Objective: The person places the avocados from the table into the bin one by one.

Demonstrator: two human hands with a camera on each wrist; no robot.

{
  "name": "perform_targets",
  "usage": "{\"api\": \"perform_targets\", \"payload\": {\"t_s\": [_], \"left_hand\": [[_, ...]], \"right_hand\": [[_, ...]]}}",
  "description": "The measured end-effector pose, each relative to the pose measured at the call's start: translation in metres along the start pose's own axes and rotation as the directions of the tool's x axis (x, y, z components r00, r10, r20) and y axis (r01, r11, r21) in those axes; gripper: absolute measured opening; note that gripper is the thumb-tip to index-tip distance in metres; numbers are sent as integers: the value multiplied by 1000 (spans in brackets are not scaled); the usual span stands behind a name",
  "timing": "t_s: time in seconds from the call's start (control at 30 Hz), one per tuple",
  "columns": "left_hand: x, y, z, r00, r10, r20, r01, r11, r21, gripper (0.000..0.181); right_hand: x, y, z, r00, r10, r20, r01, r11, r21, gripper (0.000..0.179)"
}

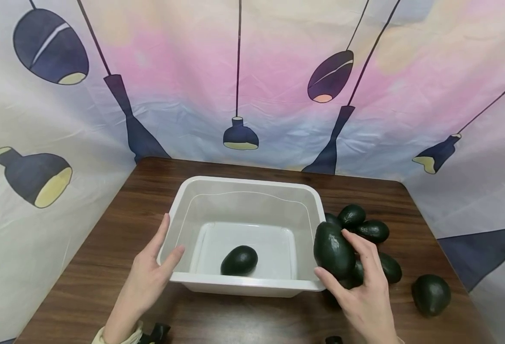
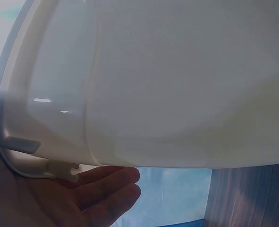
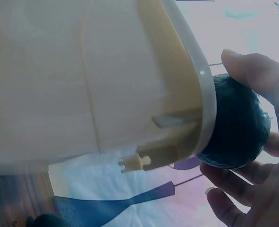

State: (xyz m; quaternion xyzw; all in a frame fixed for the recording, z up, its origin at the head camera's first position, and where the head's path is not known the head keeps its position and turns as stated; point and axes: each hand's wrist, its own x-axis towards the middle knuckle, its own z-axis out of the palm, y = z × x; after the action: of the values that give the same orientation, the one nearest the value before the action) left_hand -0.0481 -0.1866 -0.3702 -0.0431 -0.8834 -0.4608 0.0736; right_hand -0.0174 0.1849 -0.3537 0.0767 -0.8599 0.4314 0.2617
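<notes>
Right hand (image 1: 362, 291) curled round a dark avocado (image 1: 333, 249) at the right rim of a white basin (image 1: 244, 281), I touch its left rim with my left hand (image 1: 147, 271), fingers extended, while another avocado (image 1: 239, 260) lies inside and more avocados (image 1: 373, 231) sit on the wooden table (image 1: 102, 267) to the right.

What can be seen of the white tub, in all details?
The white tub looks like plastic: open-topped, roughly rectangular, with rounded corners, a turned-out rim and small tabs beneath it. It stands upright on the brown table, one avocado lying on its floor toward the near side. The left hand holds its left side, thumb over the rim, fingers outside.
</notes>
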Motion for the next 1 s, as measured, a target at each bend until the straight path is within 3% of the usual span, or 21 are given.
{"api": "perform_targets", "payload": {"t_s": [0.27,0.4,0.63,0.77,0.9,1.0], "left_hand": [[-2,-2,0,1000,6,-16,-6,1000,-9,68],[-2,-3,0,1000,12,-14,-12,1000,-11,68],[-1,-3,-2,1000,8,-18,-8,1000,12,69],[0,-3,-2,1000,-3,-18,3,1000,14,70],[-1,-3,-1,1000,-2,-14,2,1000,5,69],[-2,-3,-1,1000,-2,-14,2,1000,0,69]], "right_hand": [[4,1,7,987,-163,1,163,985,59,88],[3,1,7,984,-179,-12,180,981,76,84],[-2,4,-4,998,-60,-13,60,998,18,77],[-6,13,-13,998,33,-50,-34,999,-30,73],[-11,32,-28,984,91,-150,-109,987,-120,70],[-14,54,-43,960,164,-229,-213,954,-211,63]]}}
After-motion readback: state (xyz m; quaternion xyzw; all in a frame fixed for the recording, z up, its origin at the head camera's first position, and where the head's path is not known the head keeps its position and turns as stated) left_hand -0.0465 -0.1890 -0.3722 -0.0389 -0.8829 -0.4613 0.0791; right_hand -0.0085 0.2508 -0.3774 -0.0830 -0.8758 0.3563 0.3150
